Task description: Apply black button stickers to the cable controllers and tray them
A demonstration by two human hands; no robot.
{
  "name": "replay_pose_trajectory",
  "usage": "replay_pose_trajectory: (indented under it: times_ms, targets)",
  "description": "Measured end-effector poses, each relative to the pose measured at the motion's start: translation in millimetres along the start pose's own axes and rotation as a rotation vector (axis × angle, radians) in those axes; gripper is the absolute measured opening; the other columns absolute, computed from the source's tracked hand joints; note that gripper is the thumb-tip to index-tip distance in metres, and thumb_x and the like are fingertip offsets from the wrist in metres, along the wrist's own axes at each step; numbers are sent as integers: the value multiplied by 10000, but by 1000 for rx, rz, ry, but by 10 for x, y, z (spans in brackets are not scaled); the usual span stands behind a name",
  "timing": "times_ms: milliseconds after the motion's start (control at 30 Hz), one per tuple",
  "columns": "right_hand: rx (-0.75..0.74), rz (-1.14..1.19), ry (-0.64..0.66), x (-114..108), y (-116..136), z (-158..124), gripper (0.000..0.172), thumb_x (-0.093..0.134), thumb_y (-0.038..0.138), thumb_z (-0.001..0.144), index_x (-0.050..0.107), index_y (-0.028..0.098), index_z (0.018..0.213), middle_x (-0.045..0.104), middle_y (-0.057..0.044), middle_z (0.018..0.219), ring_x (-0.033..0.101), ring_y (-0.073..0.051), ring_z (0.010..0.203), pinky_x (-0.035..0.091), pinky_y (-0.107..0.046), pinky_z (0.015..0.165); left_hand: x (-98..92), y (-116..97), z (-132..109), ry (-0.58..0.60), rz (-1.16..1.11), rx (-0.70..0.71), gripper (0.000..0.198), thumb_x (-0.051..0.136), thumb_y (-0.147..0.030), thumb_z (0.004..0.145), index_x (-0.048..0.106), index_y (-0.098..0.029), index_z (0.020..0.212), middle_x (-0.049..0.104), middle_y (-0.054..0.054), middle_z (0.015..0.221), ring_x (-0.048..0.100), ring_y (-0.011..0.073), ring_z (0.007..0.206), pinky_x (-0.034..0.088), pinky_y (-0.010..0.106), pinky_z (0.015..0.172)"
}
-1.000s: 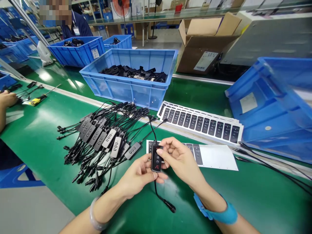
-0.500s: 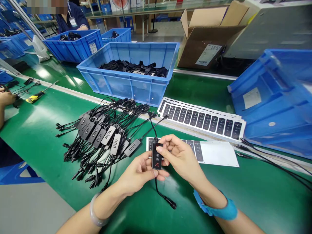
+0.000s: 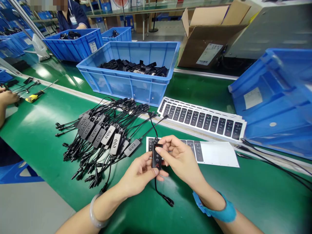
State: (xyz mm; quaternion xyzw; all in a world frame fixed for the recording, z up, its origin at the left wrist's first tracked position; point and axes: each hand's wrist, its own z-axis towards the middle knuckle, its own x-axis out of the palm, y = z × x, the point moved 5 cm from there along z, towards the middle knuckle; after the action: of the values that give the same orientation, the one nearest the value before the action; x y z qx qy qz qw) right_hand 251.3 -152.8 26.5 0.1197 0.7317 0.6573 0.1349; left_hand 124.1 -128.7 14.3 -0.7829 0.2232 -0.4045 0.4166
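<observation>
Green belt (image 3: 36,139): left hand (image 3: 138,174), right hand (image 3: 181,159) grips closed on one controller (image 3: 156,158); pile (image 3: 102,136), maybe fifteen.

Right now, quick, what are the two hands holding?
Left hand: closed, holding the black controller.
Right hand: closed, pinching the top of the same black controller.

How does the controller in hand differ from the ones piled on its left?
The held controller carries a glossy black label with red and white marks; the pile controllers show bare faces with button rows. The held one sits raised between the left hand and right hand; the pile ones lie fanned side by side on the green belt. Both are slim black boxes on black cables.
</observation>
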Motion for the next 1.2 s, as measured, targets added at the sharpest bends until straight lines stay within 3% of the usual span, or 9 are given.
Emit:
replay_pose_trajectory:
  times_ms: [300,433,533,600,667,800,967,1067,1200]
  targets:
    - [-32,-82,-39,-2,-63,3,222,649,389,819,553,221,928,450,52,627,469,-109,520,460,-216,438,1,36,8,-6,44,15,445,687,-333,836,555,-162,1225,646,102,1031,694,196,865,547,289,755]
    - [22,-102,-52,-38,-88,28,477,694,380,763,456,243,1153,487,41,763,506,-118,575,490,-236,463,-3,14,7,-19,45,25,464,706,-363,815,563,-141,1196,671,87,933,676,166,780,534,267,703]
    - [115,-113,123,34,-85,19,747,785,340,651,406,245,1287,551,-37,1002,590,-154,723,526,-264,532,-2,-4,10,-9,24,20,480,762,-360,761,586,-130,1144,680,68,855,655,149,734,514,250,673]
    - [164,-101,239,102,-85,-6,835,792,283,628,363,261,1344,577,-52,1047,613,-176,773,533,-276,566,-5,0,15,-3,4,8,512,818,-337,698,601,-133,1114,677,58,859,650,150,742,502,236,651]
    - [144,-106,248,126,-77,-11,703,757,265,667,421,250,1283,602,-26,954,606,-171,760,528,-277,602,-17,10,23,-12,12,0,481,836,-344,673,625,-127,1047,668,39,799,630,130,684,481,215,601]
    - [60,-115,160,89,-92,26,316,590,416,846,567,200,1076,584,8,752,557,-131,612,482,-256,566,-34,27,41,-29,73,6,375,728,-446,781,645,-103,910,666,43,701,551,83,531,442,203,525]
    - [-4,-172,126,31,-65,42,413,374,435,958,630,174,1149,616,-13,718,599,-147,623,486,-270,604,-57,71,65,-68,37,-4,474,684,-499,802,618,-97,1044,704,107,854,617,122,598,450,209,506]
    - [-39,-236,197,79,-25,8,423,442,330,920,539,175,1302,594,28,624,585,-135,511,479,-262,558,-74,111,82,-95,30,1,476,639,-552,813,617,-103,970,681,86,806,622,133,593,459,219,497]
    - [-60,-354,182,133,-13,-24,406,486,238,867,545,171,1263,520,76,492,578,-140,438,463,-251,523,-91,135,116,-109,92,58,429,606,-546,838,595,-117,836,642,44,735,570,93,523,443,199,470]
